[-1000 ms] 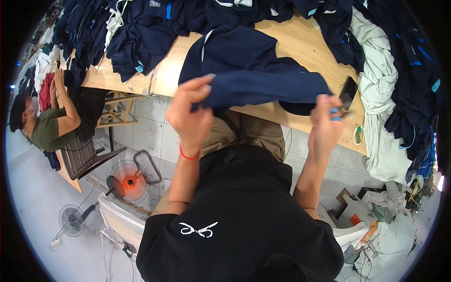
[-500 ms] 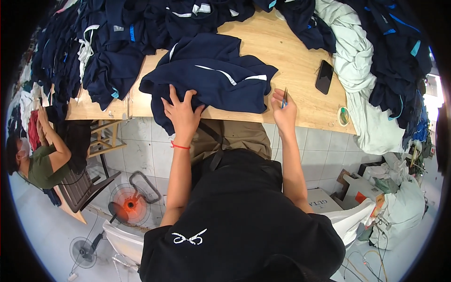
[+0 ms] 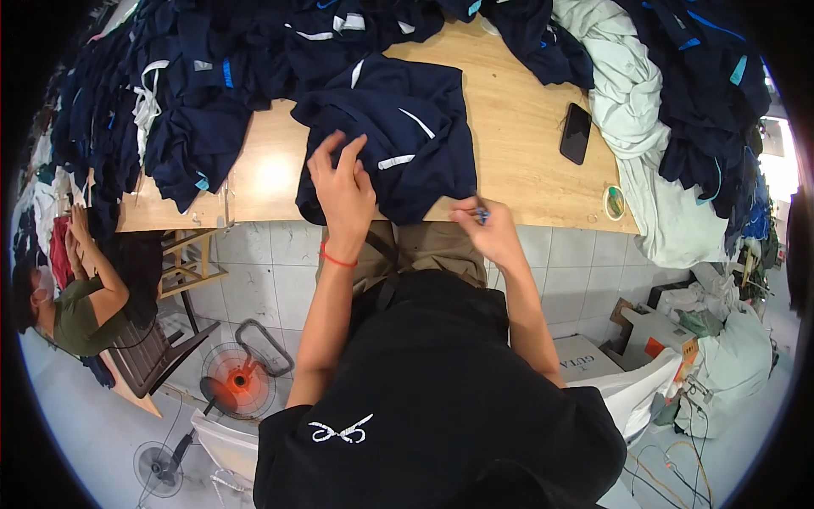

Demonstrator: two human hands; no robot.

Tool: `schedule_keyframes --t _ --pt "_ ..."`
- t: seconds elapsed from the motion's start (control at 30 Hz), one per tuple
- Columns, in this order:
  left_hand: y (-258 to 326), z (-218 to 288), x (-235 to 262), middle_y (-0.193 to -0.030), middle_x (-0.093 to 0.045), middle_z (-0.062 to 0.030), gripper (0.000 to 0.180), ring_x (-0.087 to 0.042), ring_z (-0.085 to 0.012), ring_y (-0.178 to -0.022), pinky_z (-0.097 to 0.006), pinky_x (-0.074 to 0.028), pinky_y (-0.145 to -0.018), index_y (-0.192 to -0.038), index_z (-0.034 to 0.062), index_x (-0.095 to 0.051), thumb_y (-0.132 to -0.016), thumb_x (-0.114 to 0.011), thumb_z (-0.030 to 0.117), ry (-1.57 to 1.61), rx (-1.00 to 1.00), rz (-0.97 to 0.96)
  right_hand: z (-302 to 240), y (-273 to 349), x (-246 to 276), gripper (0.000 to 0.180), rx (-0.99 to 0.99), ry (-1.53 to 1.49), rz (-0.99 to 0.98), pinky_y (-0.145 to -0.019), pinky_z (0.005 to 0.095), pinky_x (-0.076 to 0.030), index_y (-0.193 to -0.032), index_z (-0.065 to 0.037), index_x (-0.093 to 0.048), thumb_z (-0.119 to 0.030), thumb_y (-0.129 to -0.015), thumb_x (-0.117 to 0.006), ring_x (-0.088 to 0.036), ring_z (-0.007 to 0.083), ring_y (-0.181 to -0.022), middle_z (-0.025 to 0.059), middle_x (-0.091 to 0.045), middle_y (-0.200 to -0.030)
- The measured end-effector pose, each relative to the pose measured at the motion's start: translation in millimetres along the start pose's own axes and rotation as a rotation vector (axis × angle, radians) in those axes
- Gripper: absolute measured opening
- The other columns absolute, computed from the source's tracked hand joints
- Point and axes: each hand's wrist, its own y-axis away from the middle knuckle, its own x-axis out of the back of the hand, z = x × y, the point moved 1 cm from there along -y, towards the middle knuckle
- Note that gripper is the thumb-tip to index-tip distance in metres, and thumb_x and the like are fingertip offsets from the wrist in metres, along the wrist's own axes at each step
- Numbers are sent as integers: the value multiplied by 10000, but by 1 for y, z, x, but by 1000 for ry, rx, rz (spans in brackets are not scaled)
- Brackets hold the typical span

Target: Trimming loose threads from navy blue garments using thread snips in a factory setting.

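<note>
A: Where do we have the navy garment [image 3: 434,153]?
B: Bunched on the worktop [image 3: 271,157], in front of the wearer, reaching the near edge. White strips [image 3: 417,124] show on it. Folds hide its outline; we can't say which kind of garment.
A: Left hand [image 3: 346,191]?
B: Over the garment's left part, fingers bent and spread, grip released. Can't tell whether the fingertips touch cloth. Red cord [image 3: 337,256] on that wrist.
A: Right hand [image 3: 490,231]?
B: Just beside the garment's lower right corner. Grip clenched around a small blue-handled tool [image 3: 482,215]. Fingers and blur cover most of it, so we can't make out the working end. Contact with the cloth: also unclear.
A: Around them?
B: Black smartphone [image 3: 575,134] to the right, its screen dark. Nearer the edge, a white-rimmed round item [image 3: 614,203]; the green stuff inside is too small for us to identify. Navy pile [image 3: 195,102] and pale cloth [image 3: 626,93] run off the top. Co-worker [image 3: 85,322] far left, partly lost in the dark rim.
</note>
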Motion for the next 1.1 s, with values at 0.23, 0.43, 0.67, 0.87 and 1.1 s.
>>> schedule_keyframes --t 0.23,0.43,0.67,0.87,1.1 --pt "56 -6 -10 -984 -678 -125 251 -661 -237 -777 -332 -542 -685 -1083 -1 -706 -853 -807 -12 191 194 -133 32 6 32 230 24 237 371 -817 340 -579 -1111 13 -793 -39 -887 -798 -769 252 -886 141 -796 -972" --pt "64 -20 -24 -963 -702 -132 268 -720 -343 -793 -437 -568 -682 -1078 41 -687 -881 -829 155 10 230 -247 7 -15 2 324 266 483 337 -835 382 -571 -1159 13 -786 -22 -839 -824 -744 289 -974 147 -739 -1077" --pt "62 -16 -38 -911 -684 -87 213 -706 -270 -759 -395 -538 -642 -1044 72 -667 -905 -818 128 170 198 -190 23 -31 27 166 -9 -83 538 -633 339 -521 -1101 -2 -781 -38 -942 -753 -664 189 -744 75 -727 -984" --pt "31 -6 19 -1106 -708 -82 133 -735 -207 -1018 -372 -611 -954 -1204 55 -613 -1083 -589 101 1762 1107 -136 -24 -13 111 111 -230 -1205 218 -419 238 -291 -880 -109 -654 -109 -991 -656 -447 108 -518 30 -702 -815" --pt "6 0 80 -1039 -709 -82 152 -739 -173 -939 -335 -644 -806 -1139 15 -601 -1067 -581 147 1913 847 -373 -47 -3 126 139 -162 -1144 1 -529 295 -506 -884 -157 -726 -280 -941 -695 -662 144 -623 27 -782 -911"
